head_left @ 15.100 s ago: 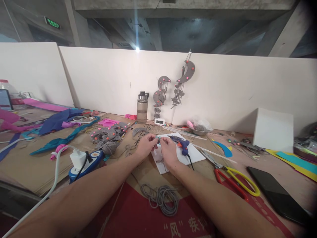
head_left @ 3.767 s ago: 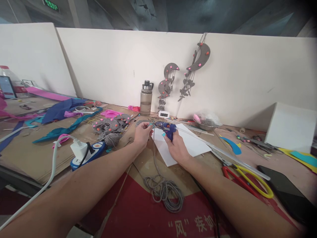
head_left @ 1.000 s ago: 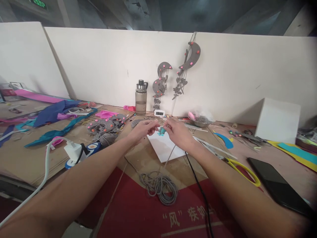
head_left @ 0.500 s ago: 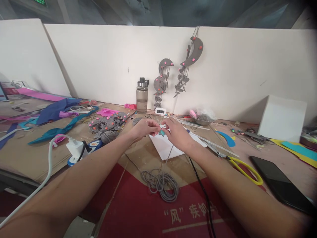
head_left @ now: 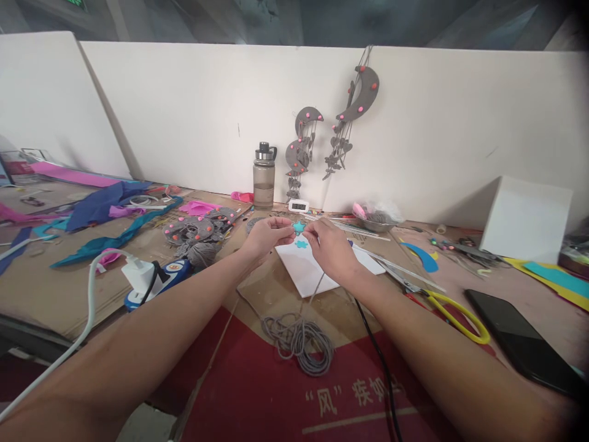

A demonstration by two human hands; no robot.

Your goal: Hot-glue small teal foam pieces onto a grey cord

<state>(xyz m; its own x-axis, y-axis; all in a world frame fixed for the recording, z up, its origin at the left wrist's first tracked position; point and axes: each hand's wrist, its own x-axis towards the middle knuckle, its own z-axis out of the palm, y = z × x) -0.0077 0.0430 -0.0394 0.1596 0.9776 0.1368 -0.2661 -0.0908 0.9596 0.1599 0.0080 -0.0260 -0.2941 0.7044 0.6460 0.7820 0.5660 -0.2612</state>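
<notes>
A small teal star-shaped foam cutout (head_left: 299,227) is being pinched between the fingertips of the left hand (head_left: 265,235) and the right hand (head_left: 330,245), just above the far edge of a white rectangular foam board (head_left: 317,270). A thin grey cord (head_left: 316,286) is being held along with it, running down from the right hand to a loose coil of the same grey cord (head_left: 298,341) lying on the red-printed cardboard (head_left: 257,393).

A slip is judged to be the main risk: the cutout is small and is being gripped only at its edges, so it could twist out or be bent if the pinch is being tightened unevenly. The cord could also be pulled out of place if the coil below is snagging on itself. If glue is wet on the piece, which cannot be told here, fingertips could be stuck or the second teal star cutout (head_left: 301,244) lying on the board just beneath could be smeared.

Both forearms are being stretched forward and angled inward, meeting over the board. The left hand is being held palm-inward with thumb and forefinger closed on the star's left side; the right hand is being held knuckles-up, its fingers closed on the right side and the cord.
</notes>
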